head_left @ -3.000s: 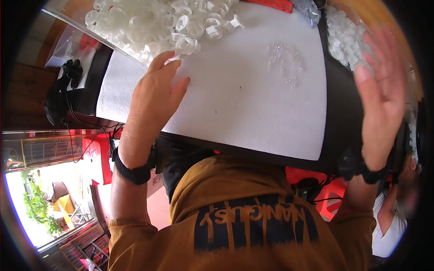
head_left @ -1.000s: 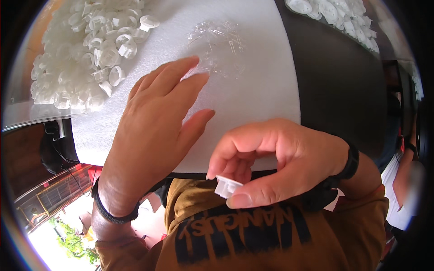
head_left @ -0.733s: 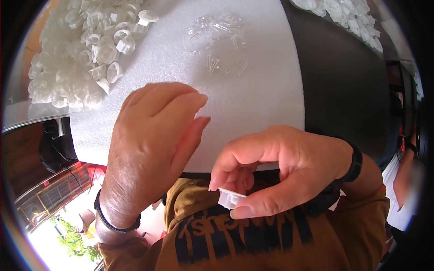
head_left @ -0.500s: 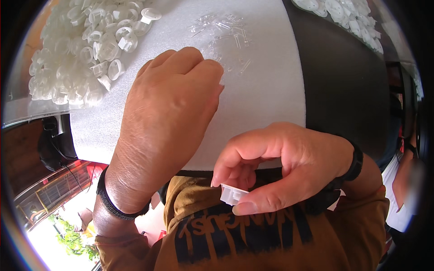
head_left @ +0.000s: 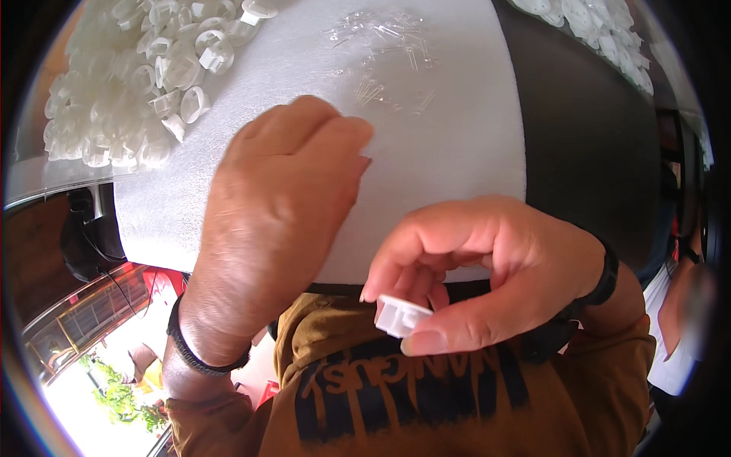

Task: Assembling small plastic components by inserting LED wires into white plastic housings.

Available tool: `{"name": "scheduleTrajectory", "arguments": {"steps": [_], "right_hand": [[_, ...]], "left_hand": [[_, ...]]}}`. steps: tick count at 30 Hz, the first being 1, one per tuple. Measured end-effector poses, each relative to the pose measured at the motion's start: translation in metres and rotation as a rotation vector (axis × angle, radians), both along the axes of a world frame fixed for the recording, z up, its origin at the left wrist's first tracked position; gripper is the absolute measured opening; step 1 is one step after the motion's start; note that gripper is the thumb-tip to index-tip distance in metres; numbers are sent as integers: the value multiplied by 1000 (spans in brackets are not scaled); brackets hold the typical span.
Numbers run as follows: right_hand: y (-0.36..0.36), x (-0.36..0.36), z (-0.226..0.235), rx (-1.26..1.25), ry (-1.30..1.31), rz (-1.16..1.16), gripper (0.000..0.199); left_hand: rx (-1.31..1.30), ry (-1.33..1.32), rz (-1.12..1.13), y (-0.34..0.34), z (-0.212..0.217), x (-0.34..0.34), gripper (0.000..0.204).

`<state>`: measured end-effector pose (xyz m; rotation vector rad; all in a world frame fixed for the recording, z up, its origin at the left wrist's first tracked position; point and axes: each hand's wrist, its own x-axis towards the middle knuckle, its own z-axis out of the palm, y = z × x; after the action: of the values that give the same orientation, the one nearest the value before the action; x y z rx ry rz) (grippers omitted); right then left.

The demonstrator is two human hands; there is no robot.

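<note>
Between the thumb and fingers of my right hand [head_left: 495,270] is a small white plastic fitting [head_left: 400,317], with a flat round rim and a boxy part, held just off the near edge of the table. My left hand [head_left: 282,186] is over the white foam sheet, back upward and fingers curled together. Whatever its fingertips may hold is hidden beneath them. Beyond that hand lie several small clear LEDs [head_left: 381,30] with thin wire legs, scattered on the sheet.
A large heap of white round plastic fittings [head_left: 114,99] fills the far left. More white pieces [head_left: 594,38] are piled at the far right. The white foam sheet [head_left: 457,152] lies on a dark tabletop [head_left: 586,152]. A person's arm [head_left: 674,305] shows at the right edge.
My left hand has drawn back a little toward me, uncovering more of the LEDs. My right hand has shifted slightly right, and the fitting in it has tilted.
</note>
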<state>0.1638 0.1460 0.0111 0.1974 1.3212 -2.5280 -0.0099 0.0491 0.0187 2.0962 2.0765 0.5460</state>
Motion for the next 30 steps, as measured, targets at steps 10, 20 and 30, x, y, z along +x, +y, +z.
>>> {"name": "scheduleTrajectory", "arguments": {"steps": [10,20,30], "right_hand": [[-6,-1,3,-228,-76,-365,37],[-7,-5,-4,-111,-25,-406,39],[-7,-4,-6,4,24,-422,42]], "left_hand": [[-63,53,0,-11,9,8,37],[-38,-110,188,-40,-4,5,18],[-31,-262,175,-41,6,2,22]]}}
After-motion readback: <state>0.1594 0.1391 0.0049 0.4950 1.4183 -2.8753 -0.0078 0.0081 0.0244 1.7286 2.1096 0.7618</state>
